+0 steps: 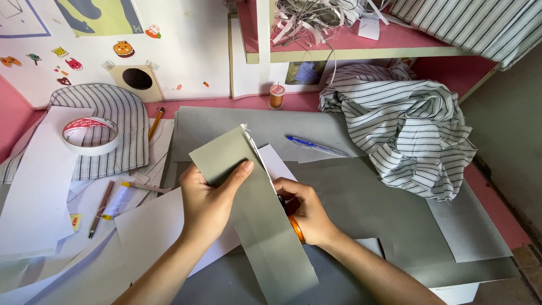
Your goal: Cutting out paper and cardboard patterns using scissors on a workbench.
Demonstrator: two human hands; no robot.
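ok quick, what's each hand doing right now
Left hand: closed on the grey strip, thumb on top.
Right hand: closed around orange-handled scissors, cutting along the strip's edge.

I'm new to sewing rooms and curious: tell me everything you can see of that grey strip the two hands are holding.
The grey strip is a long, flat piece of stiff-looking fabric or card, plain sage-grey, with straight cut edges. It is held tilted, its top corner up and away, its lower end toward the camera. White paper lies against its back edge. The left hand grips its left side, thumb across the face. The right hand is at its right edge with orange-handled scissors, blades hidden. Beneath lie larger grey sheets.
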